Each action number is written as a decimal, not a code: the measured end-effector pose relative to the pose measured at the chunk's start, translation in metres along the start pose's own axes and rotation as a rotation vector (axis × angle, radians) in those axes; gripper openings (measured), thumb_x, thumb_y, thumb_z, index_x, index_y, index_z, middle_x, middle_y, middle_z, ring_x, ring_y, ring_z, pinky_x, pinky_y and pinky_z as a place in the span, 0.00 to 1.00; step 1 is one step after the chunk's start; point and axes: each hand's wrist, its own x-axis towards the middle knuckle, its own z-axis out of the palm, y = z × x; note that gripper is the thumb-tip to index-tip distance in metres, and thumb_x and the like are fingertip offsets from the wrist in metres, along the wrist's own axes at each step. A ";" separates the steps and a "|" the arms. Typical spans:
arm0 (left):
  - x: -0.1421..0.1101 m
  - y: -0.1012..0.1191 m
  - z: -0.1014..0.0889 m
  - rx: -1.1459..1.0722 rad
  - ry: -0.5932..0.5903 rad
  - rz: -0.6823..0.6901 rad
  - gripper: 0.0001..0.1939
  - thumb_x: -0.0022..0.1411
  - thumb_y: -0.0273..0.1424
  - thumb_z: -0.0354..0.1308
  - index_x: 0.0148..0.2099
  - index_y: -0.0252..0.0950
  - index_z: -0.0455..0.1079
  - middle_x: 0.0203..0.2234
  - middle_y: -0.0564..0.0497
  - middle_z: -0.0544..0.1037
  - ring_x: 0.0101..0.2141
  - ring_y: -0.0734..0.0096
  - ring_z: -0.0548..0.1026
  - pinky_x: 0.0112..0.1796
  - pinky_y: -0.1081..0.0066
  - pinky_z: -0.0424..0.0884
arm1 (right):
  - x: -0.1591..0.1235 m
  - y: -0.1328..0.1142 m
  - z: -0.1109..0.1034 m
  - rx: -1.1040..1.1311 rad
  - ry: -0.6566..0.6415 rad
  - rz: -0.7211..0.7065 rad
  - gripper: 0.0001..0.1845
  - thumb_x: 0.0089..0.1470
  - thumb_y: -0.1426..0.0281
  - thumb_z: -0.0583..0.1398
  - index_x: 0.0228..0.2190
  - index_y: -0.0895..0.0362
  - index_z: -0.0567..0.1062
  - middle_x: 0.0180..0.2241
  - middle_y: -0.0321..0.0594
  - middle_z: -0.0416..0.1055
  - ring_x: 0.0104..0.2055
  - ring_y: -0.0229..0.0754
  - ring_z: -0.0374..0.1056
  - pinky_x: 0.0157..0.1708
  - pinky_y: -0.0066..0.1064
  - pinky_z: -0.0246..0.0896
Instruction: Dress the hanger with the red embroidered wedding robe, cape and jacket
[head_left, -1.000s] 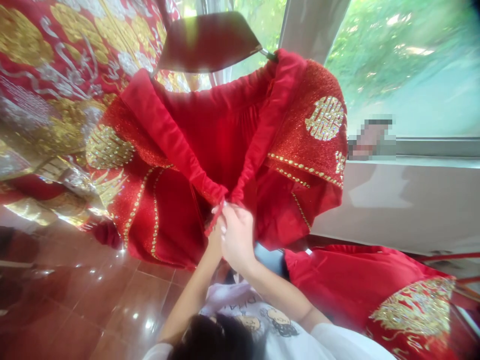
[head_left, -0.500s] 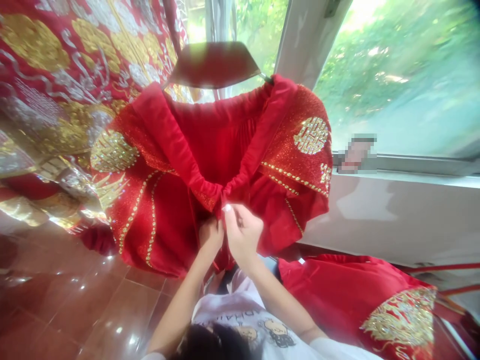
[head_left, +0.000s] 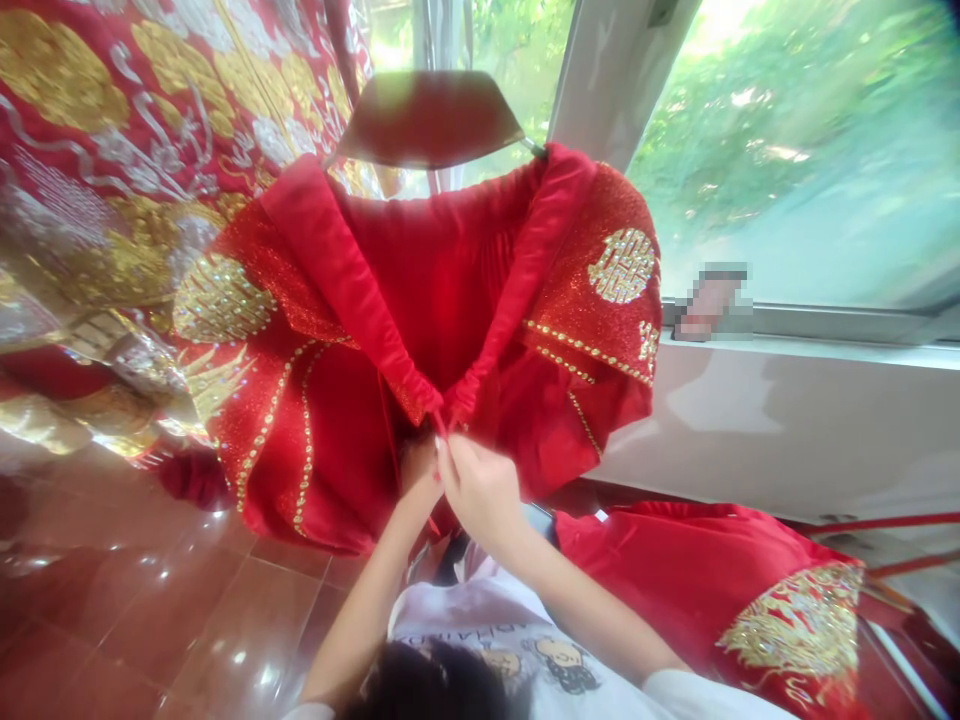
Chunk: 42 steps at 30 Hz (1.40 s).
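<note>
A red chair cover [head_left: 457, 290] with gold sequin emblems is draped over a brown chair back [head_left: 427, 118]. Its two gathered red edges meet at a point just above my hands. My left hand [head_left: 421, 470] and my right hand [head_left: 476, 480] are pressed together there, both pinched on thin red tie strings [head_left: 441, 425] of the cover. The fingertips are partly hidden by the fabric and by each other.
A large red and gold embroidered cloth [head_left: 112, 160] hangs at the left. Another red cover with gold embroidery [head_left: 750, 590] lies at the lower right. A white window ledge [head_left: 810, 420] and the window run behind. The glossy brown tile floor [head_left: 135, 610] is below left.
The view shifted slightly and the hands dropped a little under the joint of the two edges. They stay pinched together on the strings throughout.
</note>
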 end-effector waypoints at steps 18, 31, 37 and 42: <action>-0.035 0.072 -0.055 -0.147 0.249 0.295 0.16 0.67 0.32 0.50 0.26 0.35 0.68 0.22 0.53 0.70 0.25 0.75 0.69 0.30 0.75 0.64 | 0.005 0.024 0.000 0.844 -0.335 0.452 0.22 0.49 0.62 0.64 0.44 0.59 0.73 0.19 0.31 0.66 0.19 0.32 0.58 0.20 0.23 0.55; -0.050 0.061 -0.038 -0.619 0.041 -0.087 0.22 0.59 0.47 0.58 0.27 0.32 0.73 0.20 0.49 0.75 0.25 0.70 0.73 0.28 0.74 0.68 | 0.022 0.012 -0.003 1.075 -0.363 0.633 0.14 0.52 0.61 0.60 0.31 0.60 0.77 0.23 0.38 0.74 0.18 0.33 0.64 0.17 0.23 0.59; -0.050 0.064 -0.033 -0.761 0.026 -0.101 0.14 0.53 0.39 0.66 0.35 0.33 0.76 0.28 0.49 0.79 0.31 0.70 0.76 0.36 0.72 0.73 | 0.027 0.000 -0.011 1.312 -0.281 0.773 0.12 0.47 0.62 0.64 0.22 0.60 0.74 0.17 0.35 0.69 0.19 0.32 0.62 0.19 0.22 0.58; -0.065 0.069 -0.044 -0.790 0.384 0.004 0.17 0.62 0.36 0.59 0.53 0.41 0.71 0.43 0.47 0.78 0.40 0.68 0.77 0.40 0.69 0.76 | 0.020 -0.003 -0.014 1.333 -0.216 0.811 0.14 0.49 0.61 0.64 0.24 0.59 0.72 0.17 0.32 0.65 0.18 0.28 0.55 0.18 0.21 0.51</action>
